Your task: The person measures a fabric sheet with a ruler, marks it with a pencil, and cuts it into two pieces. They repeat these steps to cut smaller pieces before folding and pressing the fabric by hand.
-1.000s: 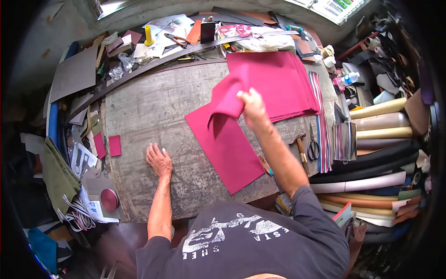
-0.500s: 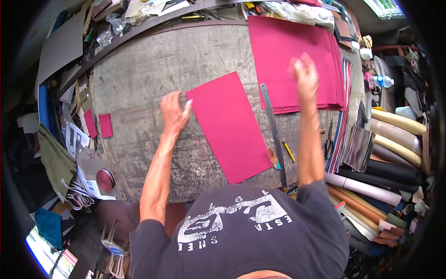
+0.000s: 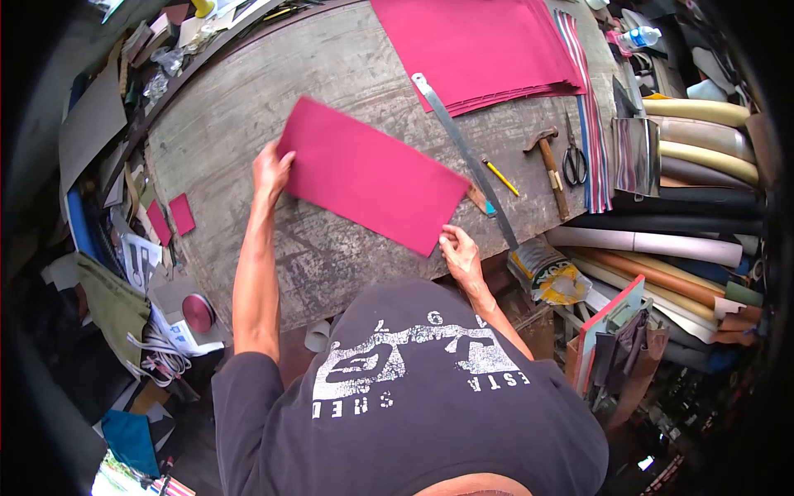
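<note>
A rectangular piece of magenta fabric point(image 3: 372, 178) lies at a slant between my two hands over the worn work table. At its left end, my left hand point(image 3: 271, 172) pinches the edge, thumb on top and fingers beneath. My right hand point(image 3: 460, 252) grips the lower right corner between thumb and fingers. Just right of the piece is a long metal ruler point(image 3: 463, 157), with a wooden-handled tool point(image 3: 480, 201) partly under the cloth beside it. Farther back lies a stack of larger magenta fabric sheets point(image 3: 488, 54).
Right of the ruler lie a yellow pencil or cutter point(image 3: 501, 178), a hammer point(image 3: 548, 165) and scissors point(image 3: 574, 157). Striped webbing point(image 3: 589, 124) runs along the right edge, near material rolls point(image 3: 662, 244). Two small magenta pieces point(image 3: 182, 213) lie at left. A tin point(image 3: 529, 263) stands by the front edge.
My right hand has come down from above the large stack to the piece's near corner. Both hands now hold the piece, which has turned to lie more sideways. The camera view has shifted.
</note>
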Tool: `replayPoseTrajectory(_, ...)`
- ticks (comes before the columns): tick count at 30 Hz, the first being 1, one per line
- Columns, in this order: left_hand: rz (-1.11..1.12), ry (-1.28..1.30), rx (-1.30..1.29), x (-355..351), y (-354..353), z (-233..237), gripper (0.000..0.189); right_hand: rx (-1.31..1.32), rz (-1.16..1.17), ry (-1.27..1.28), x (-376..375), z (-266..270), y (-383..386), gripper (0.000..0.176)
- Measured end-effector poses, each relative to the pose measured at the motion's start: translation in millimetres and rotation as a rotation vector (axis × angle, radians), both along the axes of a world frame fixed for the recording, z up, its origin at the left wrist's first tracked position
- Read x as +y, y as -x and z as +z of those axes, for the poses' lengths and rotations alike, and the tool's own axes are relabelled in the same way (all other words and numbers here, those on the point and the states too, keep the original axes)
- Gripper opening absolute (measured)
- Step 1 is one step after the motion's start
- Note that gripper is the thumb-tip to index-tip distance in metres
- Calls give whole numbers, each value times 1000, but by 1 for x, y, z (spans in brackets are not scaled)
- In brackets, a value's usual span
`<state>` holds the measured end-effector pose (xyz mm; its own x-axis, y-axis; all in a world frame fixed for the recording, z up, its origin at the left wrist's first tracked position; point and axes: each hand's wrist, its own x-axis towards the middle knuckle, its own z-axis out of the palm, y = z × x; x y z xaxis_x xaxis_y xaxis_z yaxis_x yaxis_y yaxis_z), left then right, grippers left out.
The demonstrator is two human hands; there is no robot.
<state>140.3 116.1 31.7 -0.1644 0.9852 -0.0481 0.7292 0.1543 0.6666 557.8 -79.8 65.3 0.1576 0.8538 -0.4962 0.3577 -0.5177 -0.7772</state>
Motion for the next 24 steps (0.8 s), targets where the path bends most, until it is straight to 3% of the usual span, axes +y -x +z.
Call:
replayPoseTrajectory(2, 203, 185, 74, -69, 42, 12, 37, -58, 48, -157, 11, -6, 19, 35)
replayPoseTrajectory(3, 267, 131, 72, -113, 73, -17, 35, -107, 96, -217, 20, -8, 28, 35)
replayPoseTrajectory(6, 441, 134, 97, -220, 69, 0, 29, -171, 210, -327, 50, -5, 57, 34)
replayPoseTrajectory(8, 556, 102, 59, -257, 55, 4, 37, -117, 220, -300, 67, -2, 78, 35)
replayPoseTrajectory(9, 625, 110, 14, -266, 49, 6, 42, -185, 253, -340, 74, -6, 87, 37)
replayPoseTrajectory(12, 592, -4, 293, -278, 37, 1, 54, -346, 332, -395, 88, -8, 106, 42)
replayPoseTrajectory(15, 599, 156, 352, -267, 27, 25, 60, -486, 367, -414, 90, -7, 116, 42)
replayPoseTrajectory(18, 501, 28, 504, -269, 30, 20, 61, -536, 389, -430, 87, 0, 121, 42)
replayPoseTrajectory(24, 485, 93, 464, -261, 26, 30, 55, -451, 326, -440, 90, -2, 119, 38)
